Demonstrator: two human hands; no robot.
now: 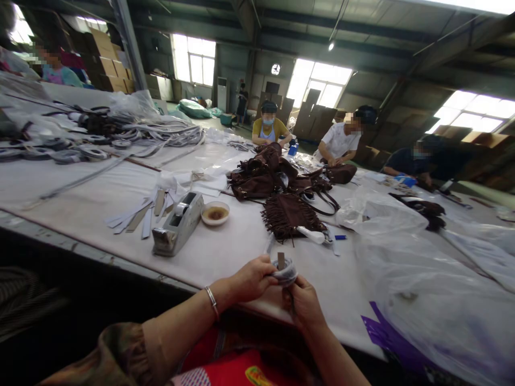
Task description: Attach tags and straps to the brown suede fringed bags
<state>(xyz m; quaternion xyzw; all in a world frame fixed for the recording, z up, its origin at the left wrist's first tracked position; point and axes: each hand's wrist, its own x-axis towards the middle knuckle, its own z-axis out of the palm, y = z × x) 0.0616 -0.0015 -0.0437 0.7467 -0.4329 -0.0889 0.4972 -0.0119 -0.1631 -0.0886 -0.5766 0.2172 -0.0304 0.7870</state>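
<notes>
Above the near table edge, my left hand [254,277] pinches the left side of a small coiled strap [286,275] that looks wrapped in whitish film. My right hand [304,301] is closed at the coil's lower right, with a dark strap end apparently running down between its fingers. A short grey-brown strip [281,260] stands up out of the coil. Beyond my hands lies a dark brown fringed bag [290,215] with a white piece on its near edge. To the left stand a grey tape dispenser [179,225] and a white bowl [204,217] with brown contents.
Flat paper strips [147,221] lie left of the dispenser. Several brown bags [257,177] are piled mid-table. Coiled straps [92,153] cover the far left. Clear plastic sheeting [426,289] spreads over the right side, near a blue pen-like item [340,237]. Co-workers [340,140] work across the table.
</notes>
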